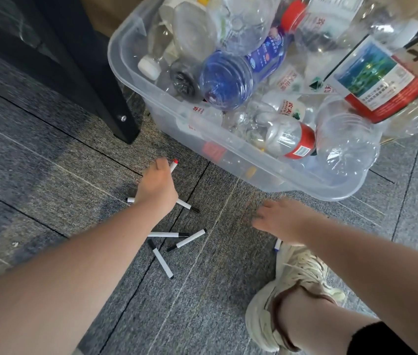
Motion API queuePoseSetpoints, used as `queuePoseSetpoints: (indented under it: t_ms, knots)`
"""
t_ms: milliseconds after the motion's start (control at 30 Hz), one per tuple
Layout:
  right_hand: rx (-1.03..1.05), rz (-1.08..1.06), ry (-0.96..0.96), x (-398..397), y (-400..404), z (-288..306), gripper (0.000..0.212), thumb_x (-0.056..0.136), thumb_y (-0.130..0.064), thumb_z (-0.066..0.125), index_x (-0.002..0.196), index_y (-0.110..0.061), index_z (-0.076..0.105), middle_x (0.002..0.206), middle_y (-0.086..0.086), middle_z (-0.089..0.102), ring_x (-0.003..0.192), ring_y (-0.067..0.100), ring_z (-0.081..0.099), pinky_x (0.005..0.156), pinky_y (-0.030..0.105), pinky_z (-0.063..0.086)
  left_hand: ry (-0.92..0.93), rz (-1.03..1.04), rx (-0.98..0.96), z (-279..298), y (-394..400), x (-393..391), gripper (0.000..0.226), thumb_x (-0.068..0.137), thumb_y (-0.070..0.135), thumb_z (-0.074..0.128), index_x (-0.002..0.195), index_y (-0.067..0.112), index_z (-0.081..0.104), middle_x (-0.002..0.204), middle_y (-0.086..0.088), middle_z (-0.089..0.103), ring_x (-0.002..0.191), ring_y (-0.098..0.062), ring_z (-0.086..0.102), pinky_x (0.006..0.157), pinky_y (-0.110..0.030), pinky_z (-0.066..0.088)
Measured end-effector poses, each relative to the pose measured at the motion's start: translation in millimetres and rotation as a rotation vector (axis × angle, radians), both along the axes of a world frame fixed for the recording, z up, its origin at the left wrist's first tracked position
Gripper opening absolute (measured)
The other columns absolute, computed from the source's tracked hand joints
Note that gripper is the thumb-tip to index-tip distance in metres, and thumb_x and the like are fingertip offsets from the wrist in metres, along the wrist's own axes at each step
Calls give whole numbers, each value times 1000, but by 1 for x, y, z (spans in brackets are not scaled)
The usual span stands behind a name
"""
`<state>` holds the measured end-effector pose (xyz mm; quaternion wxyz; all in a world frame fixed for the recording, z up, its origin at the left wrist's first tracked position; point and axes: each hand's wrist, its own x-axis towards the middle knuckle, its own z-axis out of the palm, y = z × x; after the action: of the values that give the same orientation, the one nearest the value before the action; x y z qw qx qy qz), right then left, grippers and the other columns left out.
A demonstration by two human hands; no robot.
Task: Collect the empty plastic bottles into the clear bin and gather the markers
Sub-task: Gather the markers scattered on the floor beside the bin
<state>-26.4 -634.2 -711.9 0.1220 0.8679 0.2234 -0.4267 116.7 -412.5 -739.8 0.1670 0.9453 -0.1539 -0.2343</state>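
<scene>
Nearest you, your shoe (302,272) stood on the grey carpet floor (49,201), with a blue-tipped marker (277,245) poking out just beside its toe, mostly hidden under your right wrist. Your right hand (279,219) hovered low over the carpet, fingers spread, grip released, nothing in it; contact with the floor could not be told through the blur.

Left of that, three black-capped markers (177,238) lay loose on the floor in a rough cluster, tips close together. A little farther out, another black-capped marker (186,204) lay partly under your left hand (155,187). That hand's grip was clenched round a red-capped marker (174,165), cap end sticking out past the knuckles toward the bin; a white marker end (131,200) also showed at the wrist side, held or lying beneath, could not tell.

Beyond the hands, the clear bin (228,152) sat on the floor, heaped with empty plastic bottles: one blue-tinted bottle (231,80) with a blue label, a small bottle with a red label (292,139), and a big bottle (382,80) with a red-edged landscape label overhanging the right rim. Labels carried Chinese print, too small to read. A black furniture leg (115,111) stood left of the bin.
</scene>
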Motion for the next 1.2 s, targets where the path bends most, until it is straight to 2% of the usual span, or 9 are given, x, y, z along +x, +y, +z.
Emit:
queuePoseSetpoints:
  t_ms: [167, 433, 533, 633, 767, 833, 967, 1100, 1200]
  knots:
    - [-64, 68, 100, -7, -8, -17, 37, 88, -9, 62, 124, -10, 54, 114, 10, 60, 112, 29, 52, 93, 43, 49, -21, -56, -71, 4, 3, -11, 23, 94, -1, 49, 115, -2, 42, 92, -14, 51, 68, -17, 44, 49, -23, 29]
    - [-3, 163, 58, -12, -6, -41, 18, 91, -14, 60, 108, -8, 64, 105, 8, 66, 105, 30, 57, 94, 45, 47, -15, -89, -97, 1, -1, -9, 12, 96, 2, 47, 107, 0, 45, 82, -11, 47, 57, -12, 35, 46, -23, 20]
    - [42, 85, 35, -3, -1, -34, 22, 94, -14, 56, 115, -10, 60, 109, 7, 64, 105, 27, 58, 94, 41, 48, -2, -70, -77, 5, -3, -7, 16, 95, 0, 47, 110, -1, 44, 83, -11, 46, 60, -14, 36, 46, -22, 21]
    - [132, -3, -19, 11, 10, -21, 30, 94, -16, 53, 124, -12, 53, 114, 6, 59, 105, 26, 57, 87, 36, 51, 48, -55, -28, 13, -5, -9, 21, 94, -1, 46, 115, -1, 41, 87, -14, 51, 66, -19, 44, 49, -25, 27]
    - [216, -90, -102, 27, 26, -3, 30, 98, -20, 48, 127, -12, 50, 113, 5, 58, 100, 25, 58, 83, 33, 51, 104, -55, 43, 26, -2, -13, 47, 92, -3, 47, 135, 2, 28, 84, -8, 46, 72, -21, 49, 57, -31, 36]
    - [256, -135, -143, 34, 35, 3, 28, 98, -21, 47, 125, -13, 50, 108, 5, 60, 96, 24, 59, 83, 37, 54, 135, -33, 61, 30, 5, -12, 45, 94, 0, 45, 135, 3, 28, 86, -8, 47, 72, -22, 49, 56, -32, 36]
    - [323, -231, -226, 55, 65, 7, 26, 99, -23, 42, 122, -14, 51, 100, 3, 61, 88, 23, 61, 76, 38, 56, 180, 35, 63, 30, 30, -14, 31, 100, 18, 43, 127, 6, 34, 75, -3, 48, 58, -16, 46, 45, -29, 30]
    - [386, -430, -298, 80, 105, 0, 27, 98, -21, 44, 124, -13, 49, 94, 2, 56, 81, 20, 57, 70, 33, 54, 214, 150, 89, 26, 61, -16, 35, 97, 13, 47, 130, 7, 39, 85, -4, 48, 58, -12, 46, 43, -24, 30]
    - [395, -640, -290, 93, 131, -12, 28, 96, -20, 53, 122, -12, 52, 95, 1, 52, 89, 21, 57, 74, 34, 52, 210, 204, 68, 20, 81, -19, 39, 97, 11, 46, 134, 4, 39, 97, -6, 45, 56, -10, 42, 42, -22, 28]
